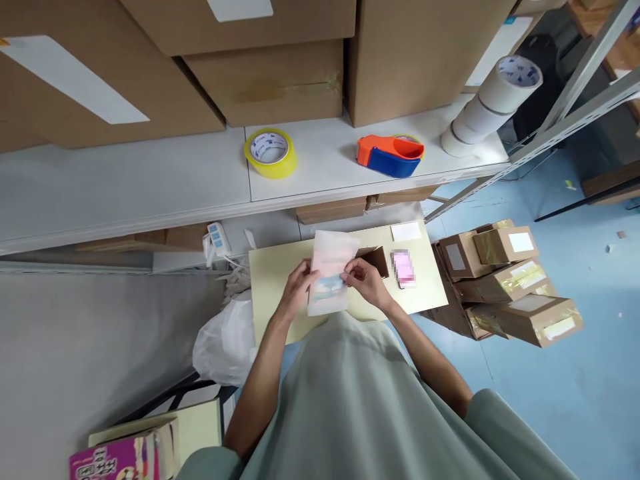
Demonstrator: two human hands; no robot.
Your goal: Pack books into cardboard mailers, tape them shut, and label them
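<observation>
Both hands hold a translucent white foam pouch [327, 257] over the pale yellow table; pink and blue printing shows through it. My left hand [299, 288] grips its left edge, thumb on the front. Near the pouch's right edge, my right hand [367, 281] pinches it with thumb and fingers. Partly hidden behind the pouch and right hand is an open small cardboard box [380, 261]. Right of that lies a phone [403, 269] with a blurred pink screen. A white paper slip [406, 231] rests at the table's [273, 273] back right.
Overhead, a shelf [200, 180] holds large cartons [280, 87], yellow tape [280, 163], an orange-blue tape dispenser [393, 160] and stacked white rolls [480, 120]. Taped parcels [515, 280] are piled at right. A white plastic bag [227, 347], power strip [218, 238] and books [115, 457] are at left.
</observation>
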